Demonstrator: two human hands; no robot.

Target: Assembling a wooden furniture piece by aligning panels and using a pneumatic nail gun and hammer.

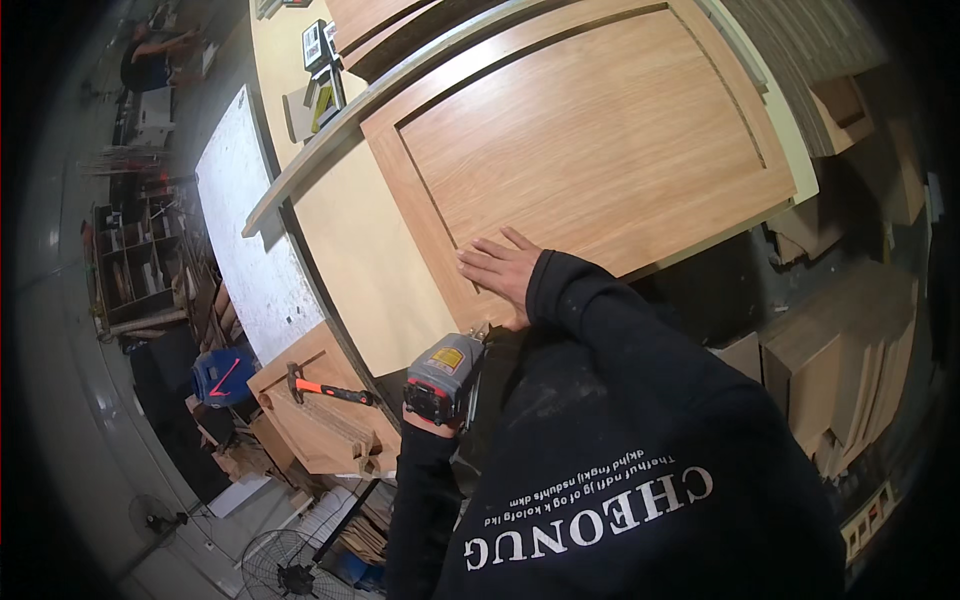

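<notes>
A wooden cabinet door panel point(590, 130) with a raised frame and dark grooves lies on the workbench. My right hand point(500, 272) rests flat on the panel's near left corner, its fingers spread. Just below that corner, my left hand point(432, 424) is wrapped round a grey nail gun point(445, 368) with red and black trim and a yellow label. The nail gun's nose is at the panel's near edge. Most of my left hand's fingers are hidden under the tool's body.
A long wooden strip point(300, 185) lies along the panel's far left side. An orange-handled hammer point(330, 388) lies on a smaller wooden panel point(375, 425) at the left. Stacked boards point(840, 370) stand to the right. A fan point(290, 575) is at lower left; a person point(155, 55) is far off.
</notes>
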